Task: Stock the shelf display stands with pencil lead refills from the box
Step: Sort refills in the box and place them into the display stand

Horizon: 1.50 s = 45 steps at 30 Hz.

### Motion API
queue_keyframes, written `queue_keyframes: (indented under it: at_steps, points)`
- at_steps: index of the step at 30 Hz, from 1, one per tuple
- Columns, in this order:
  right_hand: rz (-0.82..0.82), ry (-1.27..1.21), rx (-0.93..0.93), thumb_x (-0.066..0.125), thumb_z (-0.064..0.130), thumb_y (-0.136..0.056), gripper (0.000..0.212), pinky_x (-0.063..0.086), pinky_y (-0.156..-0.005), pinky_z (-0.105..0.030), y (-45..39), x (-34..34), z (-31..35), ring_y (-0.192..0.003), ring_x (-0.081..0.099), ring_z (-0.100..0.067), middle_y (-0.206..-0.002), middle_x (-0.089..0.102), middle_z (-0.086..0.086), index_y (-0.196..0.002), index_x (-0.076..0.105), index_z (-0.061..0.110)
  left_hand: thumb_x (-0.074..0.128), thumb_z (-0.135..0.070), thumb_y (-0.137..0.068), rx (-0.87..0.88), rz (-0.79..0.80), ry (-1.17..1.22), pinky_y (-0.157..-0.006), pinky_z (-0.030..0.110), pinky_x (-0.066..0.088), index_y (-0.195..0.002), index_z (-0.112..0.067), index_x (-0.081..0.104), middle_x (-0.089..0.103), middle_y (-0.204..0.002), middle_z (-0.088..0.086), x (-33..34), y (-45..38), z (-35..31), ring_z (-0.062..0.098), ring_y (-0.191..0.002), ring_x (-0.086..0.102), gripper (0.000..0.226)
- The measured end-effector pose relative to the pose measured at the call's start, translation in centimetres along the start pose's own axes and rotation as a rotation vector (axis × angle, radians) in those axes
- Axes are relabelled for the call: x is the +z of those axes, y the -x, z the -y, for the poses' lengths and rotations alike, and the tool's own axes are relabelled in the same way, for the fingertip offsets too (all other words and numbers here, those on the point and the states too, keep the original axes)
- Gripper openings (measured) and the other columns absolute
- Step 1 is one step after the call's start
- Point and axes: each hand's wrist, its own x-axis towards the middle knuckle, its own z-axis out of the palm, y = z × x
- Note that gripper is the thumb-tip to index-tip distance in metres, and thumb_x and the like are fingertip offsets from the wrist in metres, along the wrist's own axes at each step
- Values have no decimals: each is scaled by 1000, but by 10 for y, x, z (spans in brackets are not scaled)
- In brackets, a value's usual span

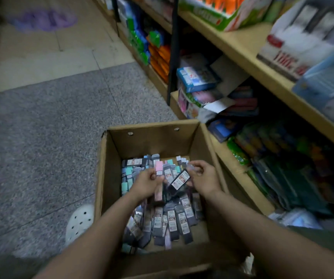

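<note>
Dozens of pencil lead refills [168, 216] lie loose in the open cardboard box [152, 137] on the floor [41, 148], most of them dark packs with white labels, a few with teal or pink ends. Both my hands are down inside it. My left hand [147, 183] has its grip closed on a pink-topped pack [158, 170], held upright — my right hand [204, 178] pinches a black labelled pack [180, 180], tilted, just beside the pink one. The box stands against the wooden shelves [240, 47] on my right, which are crowded with coloured packets and boxes. My white perforated shoe [79, 221] shows just left of the box.
</note>
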Motion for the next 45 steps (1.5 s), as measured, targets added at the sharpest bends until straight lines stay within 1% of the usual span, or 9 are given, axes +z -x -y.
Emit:
queue_keyframes:
  at_steps: [3, 7, 13, 19, 27, 31, 34, 38, 45]
  points:
    - [-12, -2, -154, 67, 11, -91, 10, 59, -53, -33, 11, -28, 49, -58, 65, -7, -85, 66, -14, -87, 65, 20, 45, -6, -101, 193, 105, -60, -51, 11, 42, -96, -6, 51, 56, -70, 0, -18, 13, -68, 4, -57, 54, 7]
    - [-68, -6, -363, 69, 11, -90, 12, 56, -49, -25, 36, -71, 120, -54, 64, -2, -73, 64, -1, -89, 64, 23, 40, -12, -104, 276, 205, 79, -56, 29, 38, -94, -12, 48, 49, -73, 10, -28, 37, -151, 19, -61, 46, 12]
    - [-222, -70, -575, 70, 15, -89, 9, 58, -54, -29, 88, -136, 183, -65, 70, -13, -70, 69, 0, -91, 62, 18, 72, -20, -87, 549, 399, -96, -36, 16, 31, -106, -16, 56, 58, -54, -12, -27, 81, -242, 3, -42, 45, 26]
    - [-404, -62, -596, 72, 17, -88, 15, 59, -59, -29, 130, -184, 197, -71, 72, -12, -79, 71, 0, -91, 62, 28, 76, -16, -82, 707, 447, -58, -40, 21, 35, -99, -15, 61, 66, -75, 8, 22, 93, -277, 9, -48, 48, 23]
    - [-509, 245, -532, 77, 18, -82, 26, 62, -67, -37, 149, -224, 221, -72, 71, -13, -96, 68, 2, -97, 60, 29, 73, -11, -85, 751, 531, 63, -37, 17, 32, -100, -20, 62, 65, -70, -4, 58, 98, -306, 0, -42, 46, 21]
    - [-539, 366, -584, 77, 14, -82, 26, 58, -59, -21, 140, -246, 253, -68, 67, -2, -85, 66, 5, -99, 60, 21, 63, -31, -93, 718, 471, 118, -36, 19, 30, -100, -22, 57, 55, -63, -4, 59, 89, -323, 5, -40, 42, 13]
    - [-604, 447, -634, 76, 15, -83, 24, 58, -63, -24, 118, -265, 286, -72, 66, -3, -88, 62, 8, -100, 59, 16, 44, -49, -97, 646, 341, 51, -36, 18, 33, -115, -26, 43, 52, -68, -2, 49, 71, -336, 8, -44, 45, 29]
    - [-675, 491, -682, 76, 13, -82, 24, 60, -72, -43, 73, -272, 319, -81, 69, -19, -86, 60, 5, -95, 56, 15, 36, -22, -98, 514, 277, 188, -37, 17, 26, -108, -24, 41, 47, -64, 4, 39, 43, -342, 10, -39, 42, 12]
    - [-731, 683, -738, 75, 16, -83, 23, 48, -72, -31, -10, -256, 327, -80, 57, -16, -91, 61, 0, -101, 60, 14, 39, -4, -101, 423, 305, 407, -54, 24, 48, -115, -6, 49, 50, -76, 8, 42, 7, -337, 14, -63, 49, 18]
